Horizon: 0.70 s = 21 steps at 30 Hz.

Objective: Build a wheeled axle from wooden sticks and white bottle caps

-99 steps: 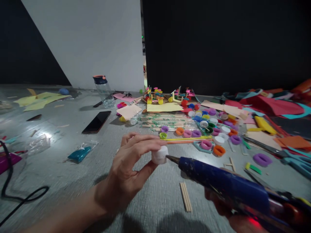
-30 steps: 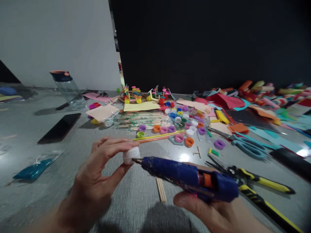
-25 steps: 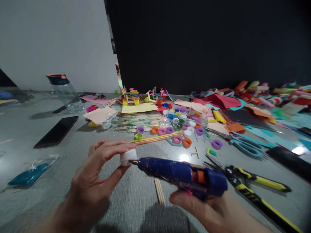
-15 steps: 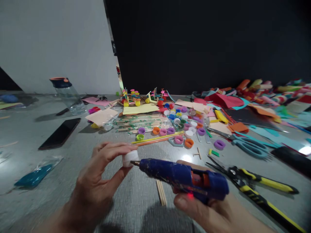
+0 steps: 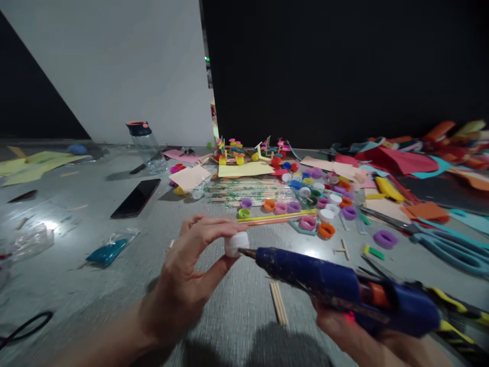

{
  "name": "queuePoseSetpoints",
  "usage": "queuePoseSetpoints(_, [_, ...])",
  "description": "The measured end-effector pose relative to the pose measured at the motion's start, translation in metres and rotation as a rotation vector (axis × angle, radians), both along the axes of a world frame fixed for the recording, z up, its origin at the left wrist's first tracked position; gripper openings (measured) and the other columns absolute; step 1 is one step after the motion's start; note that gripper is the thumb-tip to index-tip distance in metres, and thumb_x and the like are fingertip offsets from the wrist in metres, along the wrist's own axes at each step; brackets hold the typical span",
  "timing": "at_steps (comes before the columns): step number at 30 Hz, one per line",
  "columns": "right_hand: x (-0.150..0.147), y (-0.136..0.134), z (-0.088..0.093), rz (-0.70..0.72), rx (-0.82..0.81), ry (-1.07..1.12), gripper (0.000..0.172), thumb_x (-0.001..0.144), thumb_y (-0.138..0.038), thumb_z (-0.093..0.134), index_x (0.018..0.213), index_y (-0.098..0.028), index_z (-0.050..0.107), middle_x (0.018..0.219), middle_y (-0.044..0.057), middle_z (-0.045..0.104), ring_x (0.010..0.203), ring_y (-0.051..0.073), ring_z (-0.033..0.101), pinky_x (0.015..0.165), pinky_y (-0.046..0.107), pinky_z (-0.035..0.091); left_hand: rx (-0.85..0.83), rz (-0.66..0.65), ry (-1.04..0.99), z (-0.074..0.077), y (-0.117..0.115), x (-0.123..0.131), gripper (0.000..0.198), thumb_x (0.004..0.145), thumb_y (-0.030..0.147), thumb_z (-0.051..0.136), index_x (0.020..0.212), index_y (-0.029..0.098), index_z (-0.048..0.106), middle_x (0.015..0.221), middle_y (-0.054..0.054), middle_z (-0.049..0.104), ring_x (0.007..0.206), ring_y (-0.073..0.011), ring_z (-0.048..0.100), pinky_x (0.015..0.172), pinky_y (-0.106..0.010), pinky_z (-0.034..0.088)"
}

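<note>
Here I am gluing a white cap (image 5: 236, 244) with a blue glue gun (image 5: 344, 288).

My left hand (image 5: 187, 278) is pinching the cap between thumb and fingertips above the grey bench (image 5: 76, 285), while my right hand (image 5: 355, 336) is gripping the gun from below, its nozzle touching the cap's side. Wooden sticks (image 5: 278, 303) are lying just beneath, and coloured caps (image 5: 305, 204) are sitting scattered beyond, with a phone (image 5: 135, 198) off to the left.
</note>
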State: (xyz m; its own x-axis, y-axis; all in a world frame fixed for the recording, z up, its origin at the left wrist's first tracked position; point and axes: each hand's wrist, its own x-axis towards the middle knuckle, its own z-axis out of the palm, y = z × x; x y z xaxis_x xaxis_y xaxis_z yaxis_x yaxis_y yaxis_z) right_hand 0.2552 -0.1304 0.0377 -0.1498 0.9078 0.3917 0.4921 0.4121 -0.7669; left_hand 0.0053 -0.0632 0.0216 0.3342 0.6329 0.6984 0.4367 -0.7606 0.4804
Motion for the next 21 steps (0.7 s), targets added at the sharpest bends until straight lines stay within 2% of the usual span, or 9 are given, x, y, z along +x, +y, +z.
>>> queuePoseSetpoints(4, [0.001,0.001,0.001,0.040,-0.004,0.013,0.040,0.092,-0.065,0.058,0.077,-0.030,0.069,0.053,-0.001,0.059,0.040,0.018,0.057,0.039,0.026,0.053,-0.001,-0.006,0.010,-0.001,0.001,-0.001,0.034,0.093,0.011,0.065,0.122,0.028,0.061,0.118,-0.003,0.071,0.116,-0.0245,0.063,0.110,-0.054,0.039])
queuePoseSetpoints(7, [0.003,0.002,-0.001,0.060,-0.037,0.042,0.038,0.092,-0.065,0.058,0.081,-0.031,0.071,0.053,-0.001,0.059,0.041,0.018,0.057,0.038,0.026,0.053,-0.002,-0.009,0.000,-0.001,0.001,-0.001,0.034,0.093,0.011,0.066,0.122,0.028,0.061,0.118,-0.003,0.071,0.116,-0.0239,0.063,0.109,-0.052,0.040])
queuePoseSetpoints(12, [0.006,0.001,-0.008,0.006,-0.055,0.066,0.031,0.091,-0.058,0.064,0.091,-0.029,0.073,0.063,0.000,0.069,0.048,0.018,0.064,0.041,0.022,0.055,-0.008,0.017,0.010,0.001,0.001,0.001,0.031,0.093,0.014,0.066,0.120,0.028,0.061,0.116,-0.003,0.071,0.114,-0.0237,0.063,0.104,-0.049,0.043])
queuePoseSetpoints(16, [0.007,0.001,-0.014,-0.056,-0.040,0.028,0.028,0.090,-0.053,0.066,0.098,-0.027,0.072,0.080,0.002,0.076,0.066,0.021,0.073,0.054,0.022,0.062,0.035,0.114,0.152,0.000,0.009,-0.003,0.027,0.093,0.015,0.065,0.117,0.026,0.059,0.115,-0.004,0.069,0.112,-0.0245,0.062,0.100,-0.048,0.044])
queuePoseSetpoints(18, [0.005,0.001,-0.014,-0.075,0.010,-0.018,0.023,0.092,-0.048,0.065,0.098,-0.026,0.071,0.078,0.002,0.074,0.072,0.021,0.074,0.058,0.023,0.062,0.020,0.153,0.262,-0.003,0.017,-0.006,0.027,0.093,0.013,0.062,0.117,0.025,0.059,0.119,-0.005,0.068,0.116,-0.0263,0.059,0.101,-0.049,0.043])
queuePoseSetpoints(21, [0.000,0.001,-0.009,-0.055,0.079,-0.049,0.018,0.096,-0.042,0.059,0.088,-0.027,0.066,0.076,0.000,0.070,0.072,0.021,0.072,0.060,0.025,0.060,-0.106,0.178,0.383,-0.005,0.029,-0.012,0.021,0.092,0.017,0.060,0.112,0.023,0.060,0.119,-0.007,0.066,0.118,-0.0293,0.056,0.101,-0.052,0.042])
